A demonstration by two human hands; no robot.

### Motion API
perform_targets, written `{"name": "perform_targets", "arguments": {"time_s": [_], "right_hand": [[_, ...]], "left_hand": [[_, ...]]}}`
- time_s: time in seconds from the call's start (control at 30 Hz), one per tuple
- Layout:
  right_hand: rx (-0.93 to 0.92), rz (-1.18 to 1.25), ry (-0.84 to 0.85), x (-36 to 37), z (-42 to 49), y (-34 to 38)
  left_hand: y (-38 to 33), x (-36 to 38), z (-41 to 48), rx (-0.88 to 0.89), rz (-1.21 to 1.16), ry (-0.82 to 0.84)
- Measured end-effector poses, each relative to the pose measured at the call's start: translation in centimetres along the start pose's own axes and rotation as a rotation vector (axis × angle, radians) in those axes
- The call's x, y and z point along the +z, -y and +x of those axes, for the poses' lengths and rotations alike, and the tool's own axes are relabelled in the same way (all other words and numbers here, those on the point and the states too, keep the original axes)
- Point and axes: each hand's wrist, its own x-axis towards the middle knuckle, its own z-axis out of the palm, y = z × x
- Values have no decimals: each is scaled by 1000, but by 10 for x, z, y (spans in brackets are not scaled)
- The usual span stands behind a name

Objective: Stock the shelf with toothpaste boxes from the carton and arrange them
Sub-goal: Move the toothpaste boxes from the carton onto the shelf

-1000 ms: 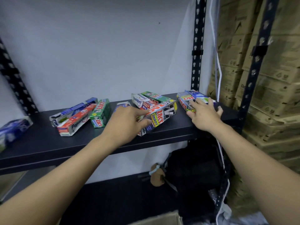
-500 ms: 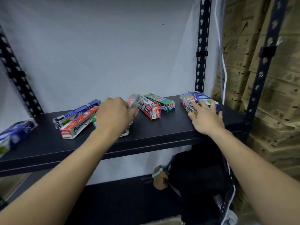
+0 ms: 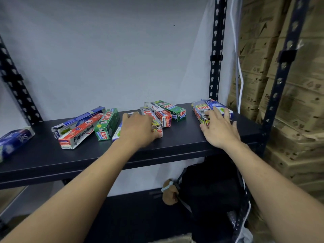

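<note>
Toothpaste boxes are seen lying flat across the black shelf (image 3: 178, 142): a red box (image 3: 152, 121) is covered by the left hand (image 3: 139, 131), fingers curled down over it, though a true grip cannot be told. Over at the right end, a red and yellow box (image 3: 199, 111) is pressed by the right hand (image 3: 220, 130), fingers spread flat on top. A red and white box (image 3: 78, 131) and a green box (image 3: 106, 124) are left untouched further left, with stacked cardboard cartons (image 3: 296, 95) seen beyond the frame.
</note>
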Motion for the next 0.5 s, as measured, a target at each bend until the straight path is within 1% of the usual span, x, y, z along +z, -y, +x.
{"name": "perform_targets", "arguments": {"time_s": [0.1,0.23,0.37,0.43,0.5], "right_hand": [[-12,-30,12,-2,-1,-2],[1,-73,74,-2,-1,-3],[7,-94,85,-3,-1,-1],[-12,-104,66,-3,-3,-1],[-68,-76,-12,-3,-11,-2]], "left_hand": [[5,7,2,17,-29,14],[3,12,-1,37,-60,5],[4,11,-2,46,-87,19],[4,8,-5,47,-64,24],[3,3,-12,55,-38,-3]]}}
